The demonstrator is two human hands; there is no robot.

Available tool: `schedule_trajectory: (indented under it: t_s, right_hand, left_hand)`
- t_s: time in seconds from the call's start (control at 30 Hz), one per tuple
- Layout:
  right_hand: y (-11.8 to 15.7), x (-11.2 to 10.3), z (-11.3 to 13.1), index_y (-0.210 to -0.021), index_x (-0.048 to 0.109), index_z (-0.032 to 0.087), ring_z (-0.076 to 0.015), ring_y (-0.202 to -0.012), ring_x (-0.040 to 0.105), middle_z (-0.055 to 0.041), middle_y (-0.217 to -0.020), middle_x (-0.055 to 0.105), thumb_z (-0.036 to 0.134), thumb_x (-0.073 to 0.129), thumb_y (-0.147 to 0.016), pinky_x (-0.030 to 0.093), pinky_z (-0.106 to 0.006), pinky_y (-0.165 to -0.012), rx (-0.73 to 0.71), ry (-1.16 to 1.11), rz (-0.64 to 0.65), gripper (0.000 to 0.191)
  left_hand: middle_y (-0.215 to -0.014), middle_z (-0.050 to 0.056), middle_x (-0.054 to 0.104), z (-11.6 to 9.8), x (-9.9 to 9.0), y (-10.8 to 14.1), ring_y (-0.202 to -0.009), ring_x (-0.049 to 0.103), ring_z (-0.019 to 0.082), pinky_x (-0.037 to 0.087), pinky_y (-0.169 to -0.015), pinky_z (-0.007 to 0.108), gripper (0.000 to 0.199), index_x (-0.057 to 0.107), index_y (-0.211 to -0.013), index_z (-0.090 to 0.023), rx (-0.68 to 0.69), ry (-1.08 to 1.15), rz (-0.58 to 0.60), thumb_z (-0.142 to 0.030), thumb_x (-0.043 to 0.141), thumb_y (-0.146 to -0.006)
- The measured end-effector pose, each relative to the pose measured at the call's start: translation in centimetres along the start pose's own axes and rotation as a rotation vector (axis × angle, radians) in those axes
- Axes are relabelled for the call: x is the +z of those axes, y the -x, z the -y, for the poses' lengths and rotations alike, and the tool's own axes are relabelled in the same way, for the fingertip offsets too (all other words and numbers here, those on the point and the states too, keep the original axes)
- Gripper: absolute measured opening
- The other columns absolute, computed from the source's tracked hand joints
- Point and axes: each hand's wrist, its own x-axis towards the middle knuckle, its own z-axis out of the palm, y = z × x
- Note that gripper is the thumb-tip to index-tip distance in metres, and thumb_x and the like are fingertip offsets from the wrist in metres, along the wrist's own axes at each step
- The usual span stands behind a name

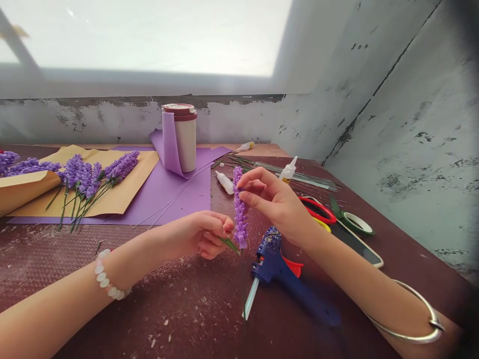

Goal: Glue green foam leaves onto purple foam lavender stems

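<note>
A purple felt lavender sprig (pixel 240 209) stands upright between my hands, with a green stem and leaf (pixel 230 244) at its lower end. My left hand (pixel 202 234) grips the sprig low down near the stem. The fingertips of my right hand (pixel 271 199) pinch its upper part. A blue hot glue gun (pixel 271 264) with a glue stick lies on the table just below my right wrist. Finished lavender sprigs (pixel 86 177) lie on kraft paper (pixel 129 164) at the left.
A brown work table holds a purple sheet (pixel 175 197), red-handled scissors (pixel 318 210), green tape (pixel 355 223), a phone (pixel 361 247), white glue bottles (pixel 224 182) and a bundle of wires (pixel 299 174). A lidded tumbler (pixel 185 139) stands at the back against a stained wall (pixel 411 149).
</note>
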Motion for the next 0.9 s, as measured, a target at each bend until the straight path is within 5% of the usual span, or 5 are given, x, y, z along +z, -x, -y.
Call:
schedule_trajectory:
  t_s: [0.63, 0.9]
  right_hand:
    - [0.11, 0.48, -0.44, -0.086, 0.053, 0.023, -0.0108, -0.069, 0.054, 0.0035, -0.074, 0.056, 0.021, 0.06, -0.084, 0.048, -0.026, -0.066, -0.037, -0.054, 0.042, 0.007]
    - [0.32, 0.85, -0.25, -0.086, 0.053, 0.023, -0.0105, -0.068, 0.055, 0.0042, -0.074, 0.056, 0.02, 0.06, -0.084, 0.048, -0.026, -0.067, -0.062, -0.051, 0.007, 0.008]
  left_hand:
    - [-0.051, -0.008, 0.021, 0.12, 0.69, 0.03, -0.043, 0.014, 0.006, 0.012, -0.046, 0.025, 0.016, 0.037, -0.06, -0.019, -0.037, -0.003, 0.006, -0.011, 0.051, -0.063]
    - [-0.049, -0.009, 0.021, 0.6, 1.02, -0.16, -0.042, 0.018, 0.007, 0.019, -0.045, 0.021, 0.019, 0.037, -0.062, -0.019, -0.039, 0.101, -0.066, -0.016, 0.052, -0.074]
